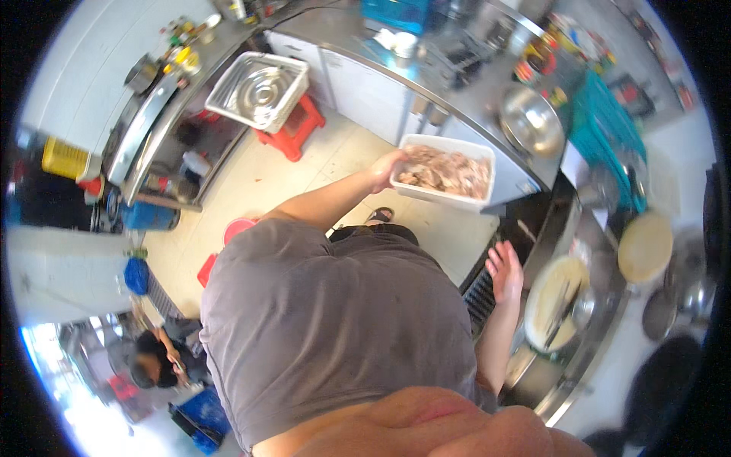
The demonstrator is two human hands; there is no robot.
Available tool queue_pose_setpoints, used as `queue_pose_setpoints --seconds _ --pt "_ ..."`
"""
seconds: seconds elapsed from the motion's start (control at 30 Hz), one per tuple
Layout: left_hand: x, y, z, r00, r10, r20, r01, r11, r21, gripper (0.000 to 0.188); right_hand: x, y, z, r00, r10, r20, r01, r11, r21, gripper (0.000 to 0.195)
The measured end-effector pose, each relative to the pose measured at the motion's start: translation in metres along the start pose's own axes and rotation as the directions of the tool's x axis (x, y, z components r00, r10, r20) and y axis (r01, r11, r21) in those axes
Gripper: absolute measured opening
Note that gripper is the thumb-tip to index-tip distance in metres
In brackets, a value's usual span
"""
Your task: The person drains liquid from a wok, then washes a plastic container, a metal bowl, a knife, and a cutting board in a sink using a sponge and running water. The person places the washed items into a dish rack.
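My left hand (pixel 387 171) grips the left edge of a white plastic tub (pixel 448 197). Pale pink pieces of raw meat (pixel 448 171) fill much of the tub, which hangs over the floor beside the steel counter. Its far side comes close to the counter's cabinet front. Off to the right, my right hand (pixel 505 273) holds nothing, its fingers a little apart. Nearest to that hand are the dark edge of the steel worktop and a round, pale cutting board (pixel 557 303) bearing a dark long-handled tool and a metal ladle or bowl.
A white basket (pixel 217 105) with a shiny metal bowl stands on a red stool (pixel 294 134). A large steel bowl (pixel 531 120) and a teal crate (pixel 608 137) occupy the counter at right. Blue gas cylinder (pixel 151 216) at left. A person (pixel 165 354) crouches or sits behind me, lower left.
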State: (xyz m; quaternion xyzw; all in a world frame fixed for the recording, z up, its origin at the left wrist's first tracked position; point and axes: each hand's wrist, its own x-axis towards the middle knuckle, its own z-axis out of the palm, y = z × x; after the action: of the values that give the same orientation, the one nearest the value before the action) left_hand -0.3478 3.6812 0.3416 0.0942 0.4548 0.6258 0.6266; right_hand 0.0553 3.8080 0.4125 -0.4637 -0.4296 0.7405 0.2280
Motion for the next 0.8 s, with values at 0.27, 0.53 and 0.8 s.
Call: queue_pose_setpoints --seconds 0.27,0.53,0.8 --pt "0.016 0.074 -0.215 0.695 0.142 -0.705 -0.411 0.883 -0.227 0.049 0.144 0.075 -0.005 0.951 0.276 -0.137 -0.302 0.924 -0.235 0.02" --pt "0.03 0.163 -0.345 0.275 0.023 -0.961 -0.521 0.844 -0.129 0.038 0.292 0.018 0.128 0.842 0.495 -0.214 -0.52 0.64 -0.565 0.017" --pt "-0.003 0.166 -0.39 0.098 -0.166 -0.981 -0.564 0.803 -0.193 0.042 0.401 -0.043 0.235 0.841 0.53 -0.111 -0.396 0.462 -0.794 0.014"
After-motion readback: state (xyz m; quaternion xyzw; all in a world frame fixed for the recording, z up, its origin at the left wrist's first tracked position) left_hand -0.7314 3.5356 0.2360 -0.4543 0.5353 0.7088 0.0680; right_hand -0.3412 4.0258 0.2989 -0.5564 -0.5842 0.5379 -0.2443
